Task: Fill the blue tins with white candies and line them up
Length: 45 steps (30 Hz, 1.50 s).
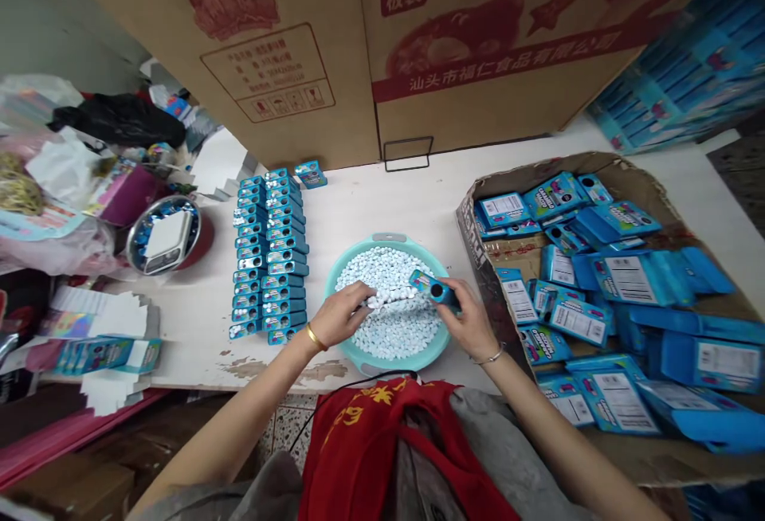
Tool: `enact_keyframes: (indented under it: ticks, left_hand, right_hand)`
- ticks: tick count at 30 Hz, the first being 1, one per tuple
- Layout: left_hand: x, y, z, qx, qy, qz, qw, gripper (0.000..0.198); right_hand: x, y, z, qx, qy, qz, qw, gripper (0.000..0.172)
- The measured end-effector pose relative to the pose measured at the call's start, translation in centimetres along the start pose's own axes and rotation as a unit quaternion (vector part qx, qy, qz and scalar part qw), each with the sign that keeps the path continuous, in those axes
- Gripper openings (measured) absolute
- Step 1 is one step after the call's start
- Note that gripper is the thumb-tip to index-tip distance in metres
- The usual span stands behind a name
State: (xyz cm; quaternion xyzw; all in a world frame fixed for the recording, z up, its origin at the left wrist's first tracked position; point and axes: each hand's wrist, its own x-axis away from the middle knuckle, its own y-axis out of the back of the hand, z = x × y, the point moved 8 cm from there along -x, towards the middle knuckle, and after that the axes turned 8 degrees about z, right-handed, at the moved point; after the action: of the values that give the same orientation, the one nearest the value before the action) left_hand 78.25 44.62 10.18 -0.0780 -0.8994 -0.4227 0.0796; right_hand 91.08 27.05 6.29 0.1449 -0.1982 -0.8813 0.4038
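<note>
A teal basin (445, 330) full of small white and pale blue candies (394, 338) stands in front of me. My left hand (342, 314) is closed over its left side, pinching what looks like a small scoop (382, 303) heaped with candies; its handle is hidden by my fingers. Its heap reaches towards a small blue candy box (431, 288), tilted over the basin. My right hand (470, 320) grips that box from the right. A round dark hole shows in the box, and candies lie by its left end.
Rows of small blue boxes (285, 266), with candies at several holes, stand left of the basin. A cardboard tray (487, 298) of loose blue boxes (625, 278) is at right. A large carton (287, 43) blocks the back. A metal bowl (206, 238) holds a white device (168, 242).
</note>
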Motion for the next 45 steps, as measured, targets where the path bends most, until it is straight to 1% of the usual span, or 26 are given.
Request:
enact_keyframes:
  ticks: [3,6,9,11,13,15,16,18,20,21,23,24,25,26,28,31,33,35,37,39,42,45]
  left_hand:
    - [-0.7,1.4,-2.2,-0.086,0.011,0.065,0.994,0.022]
    - [-1.8,1.7,-4.2,-0.188,0.049,0.135,0.972,0.024]
    - [-2.8,1.7,-6.5,-0.279,0.08,0.152,0.945,0.029]
    - [-3.3,1.6,-8.2,-0.315,0.079,0.152,0.934,0.028]
    - [-3.3,1.3,-9.1,-0.324,0.07,0.161,0.929,0.022]
    - [-3.0,1.2,-8.6,-0.319,0.068,0.167,0.931,0.019]
    - [-2.7,1.3,-7.7,-0.315,0.073,0.159,0.933,0.018]
    - [-2.2,1.6,-4.7,-0.317,0.098,0.12,0.936,0.02]
    - [-1.5,1.5,-0.6,-0.328,0.147,0.075,0.93,0.026]
    - [-1.2,0.9,1.7,-0.334,0.178,0.063,0.923,0.028]
    - [-0.9,-1.2,5.6,-0.331,0.218,0.069,0.916,0.031]
    - [-1.0,-2.7,7.0,-0.32,0.223,0.08,0.917,0.031]
    - [-1.2,-4.3,7.9,-0.302,0.219,0.091,0.923,0.032]
    - [-1.4,-5.8,8.3,-0.277,0.209,0.1,0.933,0.032]
    - [-2.2,-8.8,8.1,-0.221,0.183,0.107,0.952,0.033]
    - [-3.2,-12.2,6.5,-0.166,0.156,0.112,0.967,0.037]
    - [-3.8,-13.7,5.3,-0.139,0.139,0.116,0.974,0.04]
    - [-4.0,-14.4,4.2,-0.074,0.115,0.108,0.985,0.044]
    - [-3.9,-13.9,3.5,0.008,0.087,0.087,0.992,0.044]
    - [-3.3,-12.2,3.0,0.064,0.061,0.062,0.994,0.039]
    - [-1.8,-8.1,1.9,0.086,0.026,0.04,0.995,0.032]
    - [-0.6,-3.6,0.2,0.054,0.004,0.031,0.998,0.029]
  right_hand:
    - [-0.1,-1.8,1.1,0.039,0.064,0.03,0.997,0.041]
    - [0.2,-3.2,1.5,0.065,0.093,0.043,0.993,0.046]
    - [0.6,-4.0,1.6,0.073,0.1,0.047,0.991,0.046]
    - [0.8,-4.3,1.5,0.069,0.099,0.042,0.992,0.045]
    - [0.9,-4.5,1.3,0.061,0.095,0.037,0.993,0.045]
    - [0.9,-4.5,0.9,0.051,0.086,0.031,0.994,0.045]
    - [0.9,-4.4,0.6,0.047,0.078,0.026,0.995,0.045]
    - [0.8,-4.0,-0.1,0.037,0.06,0.017,0.997,0.044]
    - [0.6,-3.5,-0.7,0.027,0.045,0.009,0.999,0.042]
    - [0.6,-3.2,-0.9,0.022,0.039,0.004,0.999,0.041]
    - [0.4,-2.5,-1.3,0.013,0.024,-0.009,1.0,0.037]
    - [0.3,-2.1,-1.4,0.01,0.014,-0.016,1.0,0.036]
    - [0.3,-1.7,-1.5,0.009,0.004,-0.022,1.0,0.036]
    - [0.2,-1.3,-1.5,0.007,-0.005,-0.027,1.0,0.036]
    - [0.1,-0.6,-1.4,0.005,-0.02,-0.038,0.999,0.035]
    - [-0.1,0.4,-1.1,-0.003,-0.032,-0.061,0.998,0.033]
    - [-0.2,0.9,-0.9,-0.012,-0.033,-0.072,0.997,0.032]
    - [-0.3,1.1,-0.9,-0.022,-0.036,-0.075,0.996,0.032]
    - [-0.3,1.3,-1.0,-0.028,-0.045,-0.079,0.995,0.032]
    - [-0.2,1.4,-1.2,-0.032,-0.049,-0.079,0.995,0.033]
    - [-0.1,1.1,-1.4,-0.024,-0.042,-0.07,0.996,0.033]
    - [-0.1,0.2,-1.2,0.002,-0.02,-0.044,0.999,0.033]
